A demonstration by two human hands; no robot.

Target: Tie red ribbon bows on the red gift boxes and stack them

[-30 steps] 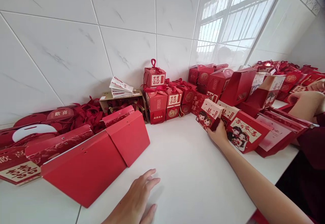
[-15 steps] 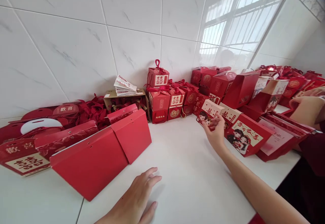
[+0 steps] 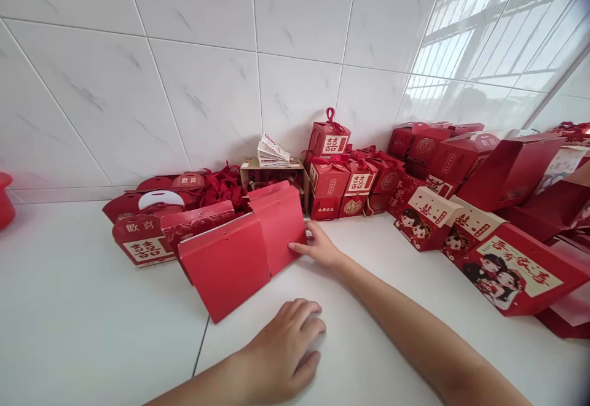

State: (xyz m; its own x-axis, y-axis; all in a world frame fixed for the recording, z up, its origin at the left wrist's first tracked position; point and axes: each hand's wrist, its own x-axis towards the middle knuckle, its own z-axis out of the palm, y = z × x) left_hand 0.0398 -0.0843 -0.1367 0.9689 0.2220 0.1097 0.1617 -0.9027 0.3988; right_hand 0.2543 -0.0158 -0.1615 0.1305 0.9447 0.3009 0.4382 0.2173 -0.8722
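Note:
My right hand is at the right end of a plain red folded gift box, thumb across its front face and fingers around its edge. This flattened box stands on edge, overlapping another red folded gift box to its left. My left hand hovers low over the white table in front of them, fingers loosely bent and apart, holding nothing. Behind the flat boxes are a patterned red box and a box with cream double-happiness print.
Small ribbon-tied boxes are stacked against the tiled wall. Beside them, a cardboard carton carries a pile of cards. Assembled red boxes with couple drawings line the right side. A red object is at the far left.
My right hand has left the small couple box at right and moved left to the flat red box's edge. The view has turned left. My left hand stays empty over the table.

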